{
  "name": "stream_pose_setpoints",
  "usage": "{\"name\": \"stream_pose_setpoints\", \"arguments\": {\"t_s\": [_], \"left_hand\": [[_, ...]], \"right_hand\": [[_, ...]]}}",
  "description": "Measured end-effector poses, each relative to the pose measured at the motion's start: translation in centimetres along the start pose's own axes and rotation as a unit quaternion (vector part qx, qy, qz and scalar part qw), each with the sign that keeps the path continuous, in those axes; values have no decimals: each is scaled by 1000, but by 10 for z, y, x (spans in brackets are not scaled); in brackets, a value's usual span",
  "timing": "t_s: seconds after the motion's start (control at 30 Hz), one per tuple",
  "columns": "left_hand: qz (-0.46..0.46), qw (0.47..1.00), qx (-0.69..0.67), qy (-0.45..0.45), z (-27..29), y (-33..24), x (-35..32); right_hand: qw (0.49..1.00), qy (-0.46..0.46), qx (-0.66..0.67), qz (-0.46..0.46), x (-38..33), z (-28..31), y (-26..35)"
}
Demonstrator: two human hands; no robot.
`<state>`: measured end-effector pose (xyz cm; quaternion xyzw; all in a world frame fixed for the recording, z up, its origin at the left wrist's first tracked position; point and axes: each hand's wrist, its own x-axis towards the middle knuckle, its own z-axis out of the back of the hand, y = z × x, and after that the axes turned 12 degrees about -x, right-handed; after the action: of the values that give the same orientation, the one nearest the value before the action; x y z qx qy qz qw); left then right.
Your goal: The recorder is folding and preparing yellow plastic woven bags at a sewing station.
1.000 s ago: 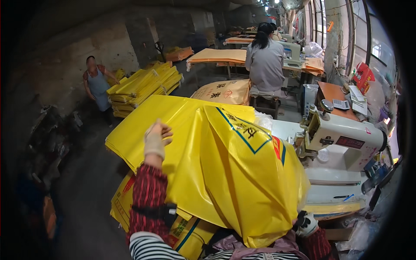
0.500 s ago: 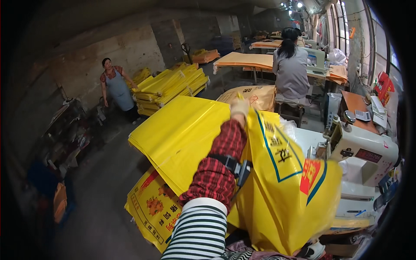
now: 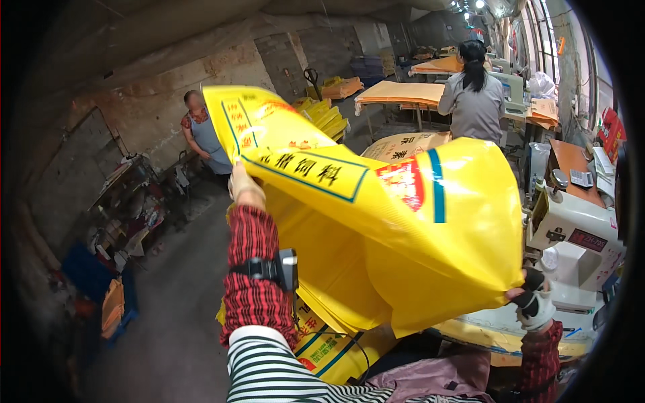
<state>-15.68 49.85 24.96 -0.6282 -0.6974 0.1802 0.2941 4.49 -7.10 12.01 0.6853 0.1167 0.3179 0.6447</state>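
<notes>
A large yellow woven sack [image 3: 443, 248] with red and teal print is stretched in the air between my hands. My left hand [image 3: 244, 187], in a pale glove, is closed on its edge at the left. My right hand [image 3: 536, 303], gloved with dark bands round the fingers, grips a lower corner at the right, beside the sewing machine table. Below the raised sack lie more yellow sacks [image 3: 339, 352], largely hidden by it and by my left arm.
A white sewing machine [image 3: 571, 228] stands at the right. A person in an apron [image 3: 208, 144] stands at the far left; another person in grey [image 3: 474, 101] sits ahead with their back to me. Flat orange sacks [image 3: 400, 93] cover a table beyond. A tan sack bundle [image 3: 406, 144] lies nearer.
My left hand has swung left, pulling the sack's edge across and spreading it over the pile. My right hand has come into view holding its corner. The view has shifted slightly.
</notes>
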Motion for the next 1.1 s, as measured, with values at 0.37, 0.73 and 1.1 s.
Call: {"name": "stream_pose_setpoints", "arguments": {"t_s": [0.37,0.73,1.1], "left_hand": [[249,947,-44,197,148,4,-113],[211,957,200,-10,331,-39,-87],[292,844,450,-2,408,-25,-46]], "right_hand": [[785,559,-228,141,-24,-117,40],[928,14,-368,55,6,-83,-45],[939,-28,-330,93,44,-13,-99]]}}
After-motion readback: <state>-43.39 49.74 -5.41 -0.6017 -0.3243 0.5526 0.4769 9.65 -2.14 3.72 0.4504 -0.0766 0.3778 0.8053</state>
